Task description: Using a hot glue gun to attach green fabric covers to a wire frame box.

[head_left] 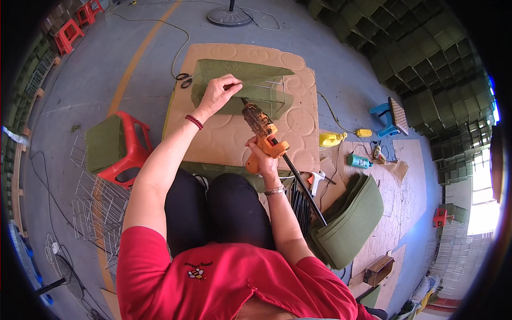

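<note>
My right hand (261, 160) grips an orange glue gun (272, 144) by its handle. Brown, crusted residue covers the gun's front, and a long black glue stick (304, 186) runs out of its back. The nozzle points at a green fabric sheet (229, 69) lying on the cardboard-topped table (218, 144). A thin metal wire frame (274, 90) rests on the sheet. My left hand (216, 96) is closed in a pinch at the fabric, just left of the nozzle; its fingertips partly hide what they hold.
Black-handled scissors (185, 80) lie at the table's left edge. A red stool (128, 149) with green sheets stands left, beside wire frames (98, 202). To my right are stacked green sheets (352, 218), a white glue gun (316, 181), a yellow bottle (332, 139) and a blue stool (386, 117).
</note>
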A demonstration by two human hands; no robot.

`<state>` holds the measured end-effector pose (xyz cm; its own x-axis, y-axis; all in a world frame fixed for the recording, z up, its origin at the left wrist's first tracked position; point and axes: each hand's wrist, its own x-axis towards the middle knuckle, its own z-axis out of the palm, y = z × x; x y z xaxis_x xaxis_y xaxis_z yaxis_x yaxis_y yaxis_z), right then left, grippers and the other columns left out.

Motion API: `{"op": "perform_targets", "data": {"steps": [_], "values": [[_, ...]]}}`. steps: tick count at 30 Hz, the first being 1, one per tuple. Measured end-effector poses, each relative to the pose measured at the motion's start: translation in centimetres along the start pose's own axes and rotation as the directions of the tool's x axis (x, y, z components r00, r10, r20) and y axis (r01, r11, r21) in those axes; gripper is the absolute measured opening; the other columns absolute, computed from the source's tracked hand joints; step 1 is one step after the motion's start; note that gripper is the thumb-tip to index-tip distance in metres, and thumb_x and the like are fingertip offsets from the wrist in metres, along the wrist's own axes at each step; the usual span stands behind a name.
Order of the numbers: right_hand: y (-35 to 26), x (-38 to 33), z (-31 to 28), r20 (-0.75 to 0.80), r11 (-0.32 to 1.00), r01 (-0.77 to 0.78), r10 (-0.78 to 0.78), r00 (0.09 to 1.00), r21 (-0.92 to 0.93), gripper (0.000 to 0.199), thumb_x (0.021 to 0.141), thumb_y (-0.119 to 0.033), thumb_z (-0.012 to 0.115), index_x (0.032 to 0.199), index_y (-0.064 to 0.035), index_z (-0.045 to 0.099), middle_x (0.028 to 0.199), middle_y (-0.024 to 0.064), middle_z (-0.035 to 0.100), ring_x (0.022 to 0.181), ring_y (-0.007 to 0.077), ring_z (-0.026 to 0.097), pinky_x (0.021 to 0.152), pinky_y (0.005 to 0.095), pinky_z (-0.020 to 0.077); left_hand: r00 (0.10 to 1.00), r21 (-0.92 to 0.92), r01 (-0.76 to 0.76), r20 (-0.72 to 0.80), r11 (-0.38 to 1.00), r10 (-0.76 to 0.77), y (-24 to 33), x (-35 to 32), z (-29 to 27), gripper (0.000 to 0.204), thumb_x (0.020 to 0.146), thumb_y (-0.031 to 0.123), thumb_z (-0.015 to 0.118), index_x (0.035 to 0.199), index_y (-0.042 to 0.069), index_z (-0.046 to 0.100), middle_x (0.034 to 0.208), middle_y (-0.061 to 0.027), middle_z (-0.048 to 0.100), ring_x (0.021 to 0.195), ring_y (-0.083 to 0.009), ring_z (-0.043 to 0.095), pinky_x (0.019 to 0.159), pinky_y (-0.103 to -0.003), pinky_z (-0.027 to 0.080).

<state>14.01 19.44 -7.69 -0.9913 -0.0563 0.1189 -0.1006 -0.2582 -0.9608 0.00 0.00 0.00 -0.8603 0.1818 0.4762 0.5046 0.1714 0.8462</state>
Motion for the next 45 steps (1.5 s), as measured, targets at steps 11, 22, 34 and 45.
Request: {"op": "perform_targets", "data": {"steps": [11,22,34,45], "values": [[0.1,0.4,0.8,-0.006,0.999,0.012,-0.012,1.0,0.045,0.01,0.086,-0.004,0.064,0.095,-0.0038,0.059,0.088,0.0007,0.06,0.083,0.0094,0.054,0.072,0.0258,0.0432,1.0,0.054,-0.011,0.011,0.998,0.011,0.2,0.5,-0.5,0.015,0.09,0.01,0.065,0.089,-0.005,0.064,0.076,0.0015,0.053,0.066,-0.0054,0.045,0.059,-0.023,0.037],[-0.3,0.3,1.0,0.018,1.0,-0.018,0.018,1.0,-0.01,0.008,0.086,-0.004,0.065,0.092,-0.0036,0.059,0.087,0.001,0.06,0.082,0.0099,0.055,0.073,0.0257,0.0438,1.0,0.012,-0.005,-0.001,1.0,0.005,0.0,0.1,0.2,0.016,0.091,0.011,0.065,0.088,-0.005,0.063,0.077,0.0024,0.053,0.067,-0.005,0.045,0.06,-0.022,0.038],[-0.1,0.1,0.5,-0.015,1.0,0.009,-0.009,1.0,0.03,0.01,0.086,-0.004,0.064,0.095,-0.003,0.058,0.088,0.0024,0.06,0.085,0.0128,0.057,0.078,0.028,0.0451,1.0,-0.008,-0.015,-0.013,1.0,0.015,-0.3,-0.2,-0.1,0.016,0.091,0.011,0.065,0.087,-0.005,0.063,0.076,0.0031,0.051,0.066,-0.0044,0.043,0.058,-0.022,0.035],[0.3,0.0,0.3,-0.048,0.996,0.007,-0.003,0.999,0.086,0.011,0.085,-0.002,0.064,0.095,-0.0028,0.057,0.088,0.0028,0.059,0.086,0.0135,0.058,0.079,0.0289,0.0457,1.0,-0.008,0.0,-0.003,1.0,0.0,-0.3,-0.1,-0.7,0.017,0.092,0.012,0.065,0.087,-0.005,0.063,0.076,0.0028,0.052,0.066,-0.0046,0.043,0.059,-0.022,0.036]]}}
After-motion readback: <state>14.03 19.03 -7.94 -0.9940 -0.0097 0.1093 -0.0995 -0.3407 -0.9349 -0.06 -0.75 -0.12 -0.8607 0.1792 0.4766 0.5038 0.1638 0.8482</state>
